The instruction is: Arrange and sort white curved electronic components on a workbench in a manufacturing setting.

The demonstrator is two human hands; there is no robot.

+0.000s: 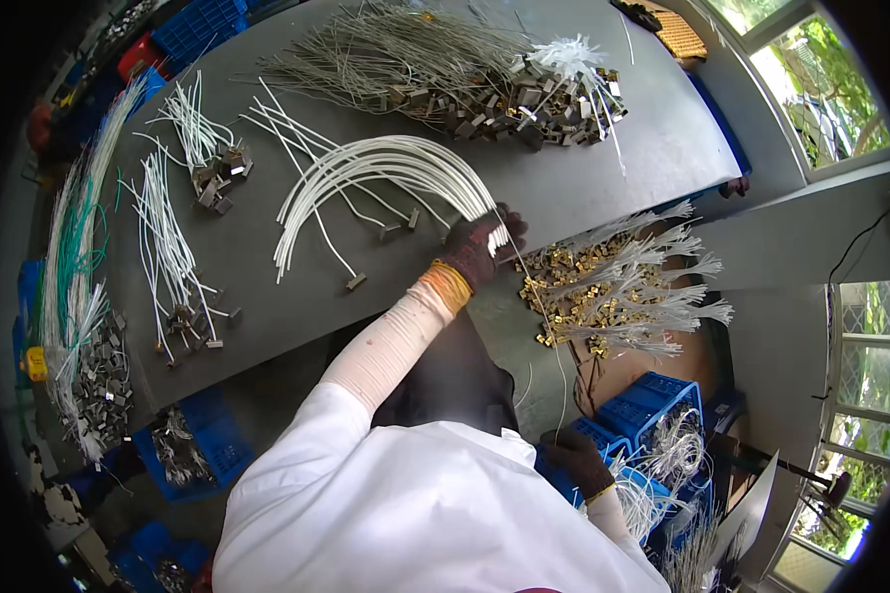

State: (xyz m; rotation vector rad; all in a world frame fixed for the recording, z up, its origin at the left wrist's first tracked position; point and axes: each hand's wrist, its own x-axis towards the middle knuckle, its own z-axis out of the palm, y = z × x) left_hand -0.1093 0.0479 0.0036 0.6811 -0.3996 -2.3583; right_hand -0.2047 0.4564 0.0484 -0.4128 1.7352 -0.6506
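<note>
My left hand [473, 249], in a dark glove with an orange cuff, is closed round one end of a bundle of white wires [391, 148]. The bundle arcs over the table to the left, its other ends hanging loose. From beside this hand a thin pale wire [561, 356] runs down to my right hand [578, 463]. That dark-gloved hand is low at the right, above the blue crates, its fingers curled on the wire; their tips are partly hidden. Under the arc lie a few white wires with metal blocks [355, 282] at their ends.
The grey table [297, 326] carries two bunches of white wires with blocks [173, 237] at left and a big heap of wires with grey blocks [504, 109] at the far side. Gold-coloured blocks with clear strands [603, 287] lie right. Blue crates [653, 400] hold coiled wires.
</note>
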